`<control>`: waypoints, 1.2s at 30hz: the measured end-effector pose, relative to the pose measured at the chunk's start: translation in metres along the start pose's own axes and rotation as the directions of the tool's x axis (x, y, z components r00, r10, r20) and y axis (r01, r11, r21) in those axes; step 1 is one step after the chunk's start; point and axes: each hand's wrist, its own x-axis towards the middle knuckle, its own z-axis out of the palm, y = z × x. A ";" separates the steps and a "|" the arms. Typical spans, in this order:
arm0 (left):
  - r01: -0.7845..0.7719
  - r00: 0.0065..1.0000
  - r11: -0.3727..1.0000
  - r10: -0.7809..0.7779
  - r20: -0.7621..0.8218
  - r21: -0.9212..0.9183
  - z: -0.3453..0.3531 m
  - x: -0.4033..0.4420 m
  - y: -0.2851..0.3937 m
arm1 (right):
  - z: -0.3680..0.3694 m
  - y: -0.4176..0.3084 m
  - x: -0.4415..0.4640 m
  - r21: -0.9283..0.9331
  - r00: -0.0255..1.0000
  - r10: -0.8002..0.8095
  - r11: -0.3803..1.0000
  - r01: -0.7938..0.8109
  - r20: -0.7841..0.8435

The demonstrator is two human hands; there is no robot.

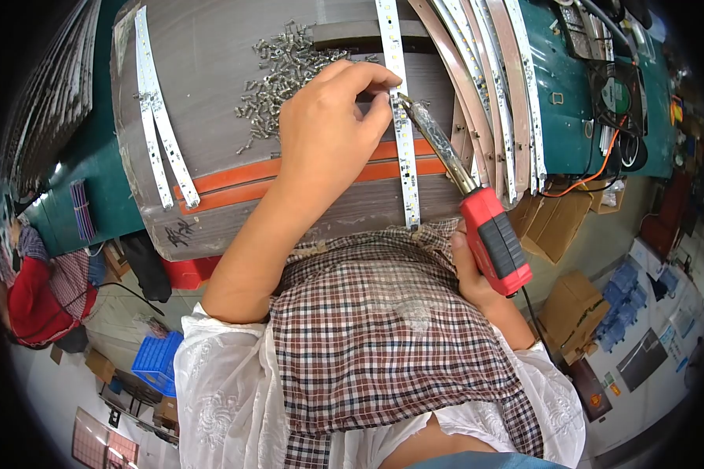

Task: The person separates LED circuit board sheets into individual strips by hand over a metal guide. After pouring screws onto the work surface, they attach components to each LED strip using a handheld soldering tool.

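Note:
My left hand (332, 113) reaches over the board, thumb and forefinger nearly meeting at a white LED strip (405, 156); whatever lies between the fingertips is too small to make out. My right hand (473, 273) is wrapped round the red and black handle of a soldering iron (497, 242). The iron's tip points up and left and touches or nearly touches the strip beside my left fingertips. Small metal parts (278, 86) lie in a heap left of the strip. Two orange strips (242, 176) pass crosswise under my left wrist and the white strip.
Two white strips (152, 117) lie on the board's left. Curved strips (516, 102) are stacked on its right. A dark bar (344, 33) crosses at the back. A fan (616, 94) stands on the green table (559, 78). A person in red (43, 301) is at the far left.

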 end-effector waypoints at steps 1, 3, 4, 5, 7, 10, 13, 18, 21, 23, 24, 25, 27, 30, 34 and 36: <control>-0.001 1.000 1.000 0.001 0.000 0.005 0.000 0.000 0.000 | 0.000 0.000 0.000 0.009 1.000 0.005 1.000 -0.005 0.005; 0.003 1.000 1.000 -0.003 0.005 0.002 0.000 0.000 0.000 | 0.001 0.000 0.000 0.030 1.000 0.014 0.999 -0.014 0.016; 0.006 1.000 1.000 -0.006 0.007 0.001 0.000 0.000 0.000 | 0.001 0.001 0.000 0.036 0.999 0.025 0.999 -0.026 0.025; 0.006 1.000 1.000 -0.006 0.005 0.000 0.000 0.000 0.000 | 0.001 0.002 -0.001 0.042 0.999 0.036 0.998 -0.037 0.034; 0.007 1.000 1.000 -0.007 0.002 0.000 0.001 0.000 0.000 | 0.001 0.001 0.000 0.045 0.998 0.044 0.998 -0.046 0.047; 0.007 1.000 1.000 -0.007 -0.001 0.004 0.001 0.000 0.000 | -0.001 -0.004 0.007 0.030 0.998 0.019 0.999 -0.020 0.060; 0.012 1.000 1.000 -0.012 0.003 0.006 0.001 0.000 0.000 | -0.002 -0.007 0.010 0.007 0.999 -0.029 1.000 0.029 0.041; 0.024 1.000 1.000 -0.024 0.008 -0.008 0.000 -0.001 0.001 | -0.002 -0.001 -0.004 0.022 0.998 0.062 0.998 -0.062 0.005; 0.017 1.000 1.000 -0.017 0.003 -0.007 0.000 0.000 0.002 | -0.002 -0.004 0.004 -0.028 0.998 -0.068 0.997 0.068 0.014; 0.019 1.000 1.000 -0.019 0.003 -0.009 -0.001 0.000 0.002 | -0.001 -0.005 0.006 -0.006 0.998 -0.059 0.998 0.059 0.016; 0.022 1.000 1.000 -0.022 0.005 -0.012 -0.001 0.000 0.002 | -0.001 -0.006 0.006 0.005 0.998 -0.055 0.998 0.055 0.017; 0.023 1.000 1.000 -0.023 0.007 -0.015 -0.001 0.000 0.002 | -0.001 -0.006 0.007 0.000 0.998 -0.061 0.998 0.061 0.019; 0.021 1.000 1.000 -0.021 0.007 -0.014 -0.001 -0.001 0.001 | -0.001 -0.007 0.009 -0.012 0.997 -0.073 0.997 0.074 0.023; 0.019 1.000 1.000 -0.019 0.007 -0.011 -0.001 0.000 0.001 | -0.004 -0.002 -0.001 -0.018 1.000 0.021 1.000 -0.020 0.019; 0.049 0.999 0.999 -0.049 0.016 -0.009 -0.003 0.000 0.005 | -0.022 0.006 -0.014 -0.050 0.994 0.105 0.993 -0.105 -0.005; 0.068 0.997 0.997 -0.068 0.024 -0.019 -0.003 0.000 0.008 | -0.026 -0.006 0.004 0.090 0.983 0.121 0.990 -0.109 -0.140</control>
